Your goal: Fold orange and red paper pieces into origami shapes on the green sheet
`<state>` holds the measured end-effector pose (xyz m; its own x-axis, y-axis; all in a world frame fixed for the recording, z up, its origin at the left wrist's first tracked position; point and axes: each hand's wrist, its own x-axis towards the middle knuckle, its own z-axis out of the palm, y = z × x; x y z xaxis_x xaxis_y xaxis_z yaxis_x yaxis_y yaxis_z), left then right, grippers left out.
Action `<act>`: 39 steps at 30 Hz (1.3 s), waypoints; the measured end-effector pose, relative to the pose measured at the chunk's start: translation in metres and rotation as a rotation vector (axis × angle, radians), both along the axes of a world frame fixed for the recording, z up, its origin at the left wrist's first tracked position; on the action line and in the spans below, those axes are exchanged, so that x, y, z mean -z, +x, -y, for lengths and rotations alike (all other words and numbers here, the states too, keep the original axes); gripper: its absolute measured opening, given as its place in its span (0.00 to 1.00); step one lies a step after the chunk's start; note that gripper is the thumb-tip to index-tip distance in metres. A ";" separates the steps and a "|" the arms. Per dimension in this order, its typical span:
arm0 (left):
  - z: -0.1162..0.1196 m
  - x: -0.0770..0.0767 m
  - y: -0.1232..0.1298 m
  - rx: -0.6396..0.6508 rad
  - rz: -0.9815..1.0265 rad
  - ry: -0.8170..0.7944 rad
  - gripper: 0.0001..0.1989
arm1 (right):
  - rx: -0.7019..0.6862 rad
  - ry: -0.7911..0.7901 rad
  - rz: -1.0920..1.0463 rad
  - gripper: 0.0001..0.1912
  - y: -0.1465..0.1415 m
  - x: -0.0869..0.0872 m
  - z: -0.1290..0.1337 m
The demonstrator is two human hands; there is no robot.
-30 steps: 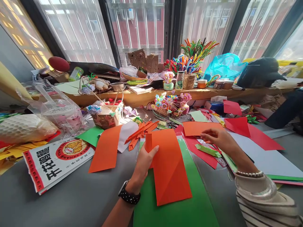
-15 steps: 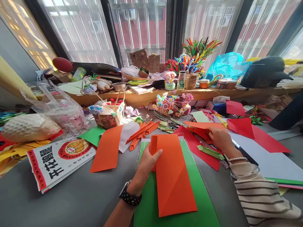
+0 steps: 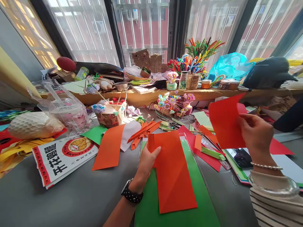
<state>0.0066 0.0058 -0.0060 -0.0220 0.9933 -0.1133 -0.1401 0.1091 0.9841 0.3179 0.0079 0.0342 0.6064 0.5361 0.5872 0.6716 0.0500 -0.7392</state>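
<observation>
My left hand (image 3: 145, 164) grips the upper left edge of an orange paper sheet (image 3: 175, 183), thumb on top. A crease runs diagonally across its lower part, and a narrow flap shows at its top left corner. Beneath it lies a green sheet (image 3: 146, 205). Raised at the right, my right hand (image 3: 257, 132) pinches an orange-red paper sheet (image 3: 223, 123) by its right edge, above a dark phone (image 3: 240, 157) on stacked paper. Folded orange strips (image 3: 144, 134) and another orange paper piece (image 3: 109, 148) lie left of the green sheet.
A printed paper bag (image 3: 66, 157) lies at the left, near a plastic-wrapped cup (image 3: 71, 115). Red paper (image 3: 210, 162) and a green folded strip (image 3: 213, 153) lie at right. Behind are a small basket (image 3: 110, 118), crafted flowers (image 3: 169, 104) and a cluttered windowsill (image 3: 139, 98).
My right hand has lifted the orange-red sheet off the papers and moved right with it, uncovering more of the phone. My left hand keeps its grip on the orange paper.
</observation>
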 end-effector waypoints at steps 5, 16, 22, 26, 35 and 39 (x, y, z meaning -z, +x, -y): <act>0.000 0.001 0.000 -0.011 -0.004 -0.003 0.20 | 0.003 0.050 -0.234 0.10 -0.015 -0.002 -0.006; 0.001 0.001 -0.001 0.009 -0.046 0.001 0.18 | -0.825 -0.403 -0.808 0.12 -0.103 0.014 0.034; 0.002 0.002 0.000 -0.045 0.077 0.088 0.18 | -0.819 -0.485 -0.549 0.12 -0.131 0.046 0.037; 0.003 -0.001 0.001 -0.093 0.140 0.099 0.16 | -0.842 -0.463 -0.596 0.14 -0.138 0.049 0.036; 0.006 -0.005 0.007 -0.213 0.175 0.118 0.15 | -0.879 -0.471 -0.605 0.15 -0.157 0.051 0.039; 0.006 -0.002 0.007 -0.221 0.142 0.121 0.16 | -0.911 -0.475 -0.643 0.15 -0.164 0.050 0.045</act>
